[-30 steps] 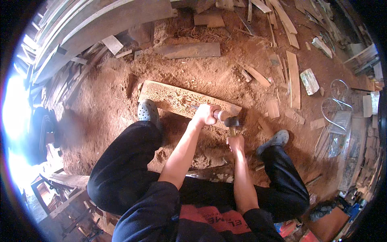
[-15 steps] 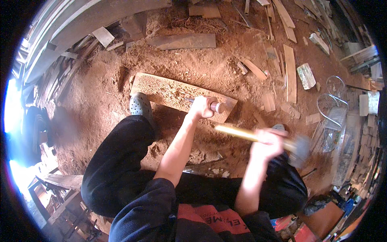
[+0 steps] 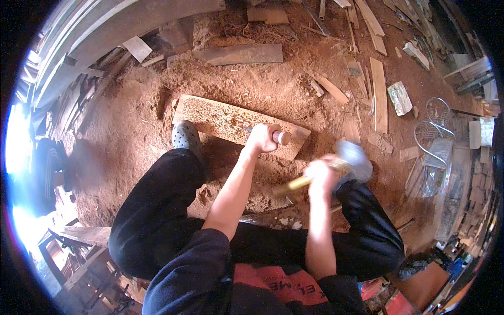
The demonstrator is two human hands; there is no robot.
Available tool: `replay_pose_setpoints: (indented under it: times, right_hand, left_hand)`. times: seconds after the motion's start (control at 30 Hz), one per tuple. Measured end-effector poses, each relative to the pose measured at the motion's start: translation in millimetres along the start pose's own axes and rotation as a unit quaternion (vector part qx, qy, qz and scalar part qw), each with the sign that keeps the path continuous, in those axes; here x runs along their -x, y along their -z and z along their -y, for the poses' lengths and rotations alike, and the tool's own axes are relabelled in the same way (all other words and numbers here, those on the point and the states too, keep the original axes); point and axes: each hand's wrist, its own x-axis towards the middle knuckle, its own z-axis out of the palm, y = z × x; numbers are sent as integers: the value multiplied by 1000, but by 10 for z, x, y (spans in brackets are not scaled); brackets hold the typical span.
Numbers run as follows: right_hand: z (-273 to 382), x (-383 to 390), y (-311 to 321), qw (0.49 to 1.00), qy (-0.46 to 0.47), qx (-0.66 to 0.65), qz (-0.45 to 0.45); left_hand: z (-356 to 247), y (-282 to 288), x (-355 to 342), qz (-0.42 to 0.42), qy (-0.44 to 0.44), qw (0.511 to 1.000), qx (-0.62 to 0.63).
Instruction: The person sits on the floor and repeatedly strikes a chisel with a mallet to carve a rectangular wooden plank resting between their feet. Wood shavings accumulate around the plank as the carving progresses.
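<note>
A carved wooden board [image 3: 210, 116] lies slantwise on the sawdust-covered ground in front of me, its surface full of cut hollows and loose chips. My left hand [image 3: 261, 138] is wrapped round the handle of a chisel [image 3: 283, 138], tilted with its blade toward the middle of the board. Right of the board, my right hand [image 3: 321, 173] grips the yellow handle of a hammer [image 3: 299, 182]. The hammer's grey head is smeared by motion, up and to the right of that hand. A grey clog on my left foot [image 3: 186, 135] rests against the board's near left edge.
Wooden offcuts [image 3: 379, 94] and a pale block [image 3: 400, 98] are scattered at the right. Behind the board lies a dark plank [image 3: 241, 54]. A wire rack [image 3: 436, 137] stands far right, and long timbers [image 3: 115, 37] curve along the upper left.
My right hand has swung leftward and up with the hammer, whose head has tipped up toward the board's side. The left hand and chisel stay nearly in place.
</note>
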Motion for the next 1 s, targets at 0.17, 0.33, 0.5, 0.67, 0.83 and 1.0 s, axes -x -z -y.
replay_pose_setpoints:
  times: [0.17, 0.33, 0.5, 0.67, 0.83, 1.0]
  right_hand:
    - [-513, -395, 141, 879, -91, 447, 140]
    - [-371, -541, 276, 742, -42, 650, 155]
    - [-733, -644, 432, 659, -1, 731, 178]
    - [-846, -536, 420, 702, -43, 694, 153]
    - [-899, -548, 436, 705, -40, 690, 155]
    - [-904, -506, 430, 693, 10, 703, 157]
  left_hand:
    - [-66, 23, 40, -8, 5, 1000, -7]
    - [13, 81, 58, 3, 21, 1000, 23]
    - [541, 474, 24, -199, 78, 925, 313]
    - [779, 1020, 197, -351, 56, 751, 556]
    - [164, 784, -78, -183, 34, 934, 305]
    - [-52, 346, -135, -22, -17, 997, 72]
